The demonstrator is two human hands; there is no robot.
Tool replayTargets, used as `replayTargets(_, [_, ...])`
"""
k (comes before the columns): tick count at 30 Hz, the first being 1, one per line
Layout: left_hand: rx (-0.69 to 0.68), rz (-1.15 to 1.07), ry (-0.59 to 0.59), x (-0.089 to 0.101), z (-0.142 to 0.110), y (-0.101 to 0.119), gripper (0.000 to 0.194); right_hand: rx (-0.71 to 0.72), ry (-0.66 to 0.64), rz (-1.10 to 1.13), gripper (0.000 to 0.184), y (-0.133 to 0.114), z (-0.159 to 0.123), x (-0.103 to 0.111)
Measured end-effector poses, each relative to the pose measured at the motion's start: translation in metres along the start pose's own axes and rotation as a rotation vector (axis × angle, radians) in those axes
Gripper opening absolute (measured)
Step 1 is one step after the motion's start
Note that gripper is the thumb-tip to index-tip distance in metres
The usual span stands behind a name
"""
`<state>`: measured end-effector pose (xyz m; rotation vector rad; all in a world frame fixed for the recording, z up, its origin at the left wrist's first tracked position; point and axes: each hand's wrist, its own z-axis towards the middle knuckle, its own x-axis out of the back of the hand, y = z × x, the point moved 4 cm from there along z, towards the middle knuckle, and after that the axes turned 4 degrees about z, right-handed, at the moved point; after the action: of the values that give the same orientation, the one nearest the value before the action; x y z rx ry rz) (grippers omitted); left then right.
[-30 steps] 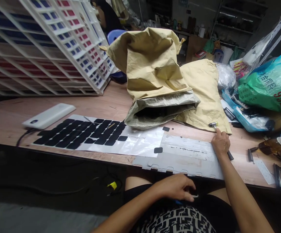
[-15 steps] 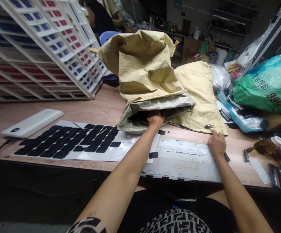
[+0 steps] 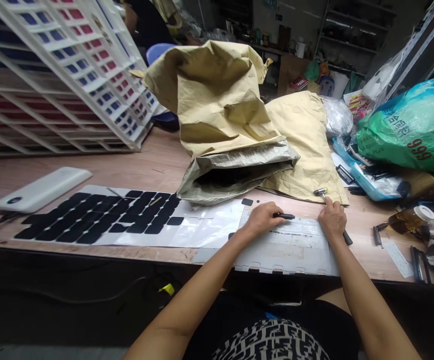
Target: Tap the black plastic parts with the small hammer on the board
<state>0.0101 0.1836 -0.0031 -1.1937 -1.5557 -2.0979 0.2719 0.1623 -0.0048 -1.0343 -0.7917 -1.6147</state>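
My left hand (image 3: 264, 219) is closed on a small black elongated part (image 3: 286, 216), just above the clear plastic sheet (image 3: 288, 252) on the table. In my right hand (image 3: 332, 218) is a small hammer (image 3: 321, 191) with a yellow-tipped metal head; its black grip end shows below the fist. Behind my left hand lies a yellowish paper sack (image 3: 220, 95), its grey-lined mouth gaping toward me and dark inside. A second paper sack (image 3: 299, 135) lies flat beside it, close to the hammer head.
To the left, several black rounded pieces (image 3: 85, 220) lie in rows on a white sheet, near a white oblong device (image 3: 44, 190). A white crate (image 3: 89, 80) stands behind them. On the right are a blue basket (image 3: 374, 186), a green bag (image 3: 408, 125) and an amber bottle (image 3: 406, 220).
My left hand has come out of the sack's mouth and moved right and toward me, now with a black part in it. My right hand still grips the hammer in about the same place.
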Motion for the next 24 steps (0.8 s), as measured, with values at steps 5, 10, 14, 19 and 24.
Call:
replayTargets(5, [-0.135, 0.039, 0.023, -0.029, 0.004, 0.007, 0.019, -0.003, 0.004, 0.012, 0.044, 0.001, -0.001, -0.002])
replayTargets(10, [-0.189, 0.011, 0.019, -0.032, 0.007, 0.0, 0.025, -0.073, -0.053, 0.106, 0.041, 0.003, 0.006, 0.002])
replayTargets(14, [-0.195, 0.012, 0.011, -0.032, 0.007, 0.0, 0.021, -0.134, -0.091, 0.414, 0.042, 0.002, -0.004, 0.023])
replayTargets(19, [-0.184, -0.034, 0.022, -0.032, 0.008, -0.002, 0.018, -0.01, -0.141, 0.801, 0.045, -0.02, -0.053, 0.06])
replayTargets(24, [-0.173, -0.095, 0.034, -0.032, 0.01, -0.005, 0.016, 0.159, -0.194, 0.914, 0.041, -0.047, -0.092, 0.083])
